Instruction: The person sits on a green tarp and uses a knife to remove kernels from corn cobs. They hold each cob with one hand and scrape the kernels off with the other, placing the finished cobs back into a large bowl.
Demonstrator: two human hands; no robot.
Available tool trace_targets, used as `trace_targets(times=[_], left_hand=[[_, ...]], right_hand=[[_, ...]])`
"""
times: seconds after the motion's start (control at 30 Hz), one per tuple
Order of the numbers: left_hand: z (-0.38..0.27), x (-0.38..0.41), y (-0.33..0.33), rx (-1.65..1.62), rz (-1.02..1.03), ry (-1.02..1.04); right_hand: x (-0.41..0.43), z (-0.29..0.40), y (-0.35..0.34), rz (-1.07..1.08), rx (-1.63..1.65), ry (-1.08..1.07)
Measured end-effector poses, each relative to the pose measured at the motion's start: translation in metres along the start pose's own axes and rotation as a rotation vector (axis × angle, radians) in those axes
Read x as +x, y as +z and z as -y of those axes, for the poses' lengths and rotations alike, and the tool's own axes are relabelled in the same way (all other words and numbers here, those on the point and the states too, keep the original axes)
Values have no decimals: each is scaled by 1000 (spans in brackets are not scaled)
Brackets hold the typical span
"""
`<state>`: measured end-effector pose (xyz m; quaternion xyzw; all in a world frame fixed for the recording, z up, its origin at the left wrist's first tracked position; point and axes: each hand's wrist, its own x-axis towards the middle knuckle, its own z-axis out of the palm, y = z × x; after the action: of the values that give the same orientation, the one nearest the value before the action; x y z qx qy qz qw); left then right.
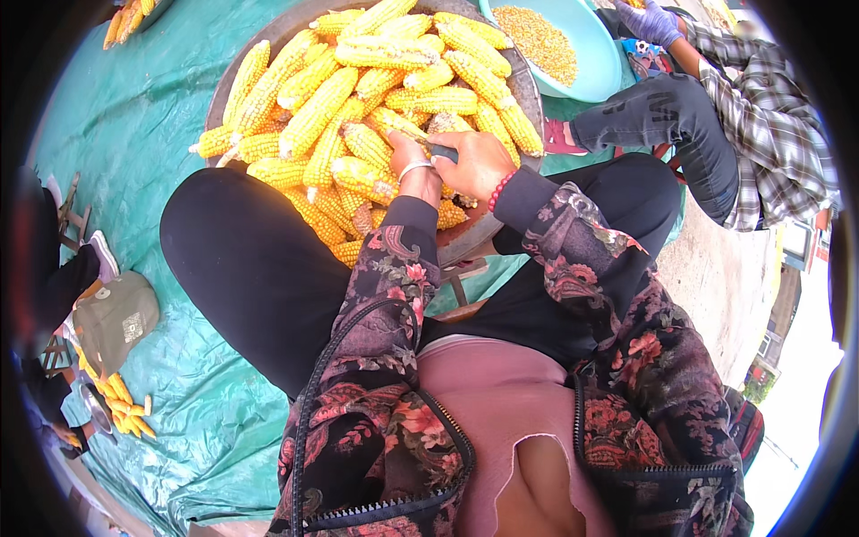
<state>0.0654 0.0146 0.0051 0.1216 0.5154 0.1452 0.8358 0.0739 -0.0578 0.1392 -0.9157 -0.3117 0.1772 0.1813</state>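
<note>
In front of my knees a wide metal basin (pixel 530 87) is heaped with yellow corn cobs (pixel 322 111). My right hand (pixel 482 164) is closed around the dark handle (pixel 443 153) of a tool, which points left towards my left hand. Low over the heap, my left hand (pixel 413 164) seems to grip one corn cob (pixel 396 124), its thumb beside the tool. Its other fingers are mostly hidden, and so is the tool's tip. Cobs lie close around both hands, some with patches of bare or pale kernels.
A light blue basin (pixel 604 67) holds loose corn kernels (pixel 537 43) beyond the metal basin's right rim. At right sits a person in a plaid shirt (pixel 772 121) and purple glove (pixel 651 25). Green tarp (pixel 181 342) covers the ground. More cobs (pixel 124 406) and a cloth bag (pixel 117 319) are at left.
</note>
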Motion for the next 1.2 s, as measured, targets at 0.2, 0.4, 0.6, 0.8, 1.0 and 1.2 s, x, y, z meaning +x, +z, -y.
trace_targets(times=[0.2,0.4,0.6,0.8,1.0,1.2], left_hand=[[4,1,4,-27,132,31],[-4,7,-10,-18,295,-82],[11,5,-14,13,255,-41],[17,32,-14,-145,303,-86],[13,29,-17,-148,452,-128],[9,24,-13,129,162,32]], right_hand=[[-1,-13,8,-54,102,23],[-4,19,-6,63,-284,-165],[0,17,-3,90,-228,-128],[8,13,-8,163,346,361],[8,-3,14,1,-10,64],[28,14,15,62,-373,-92]])
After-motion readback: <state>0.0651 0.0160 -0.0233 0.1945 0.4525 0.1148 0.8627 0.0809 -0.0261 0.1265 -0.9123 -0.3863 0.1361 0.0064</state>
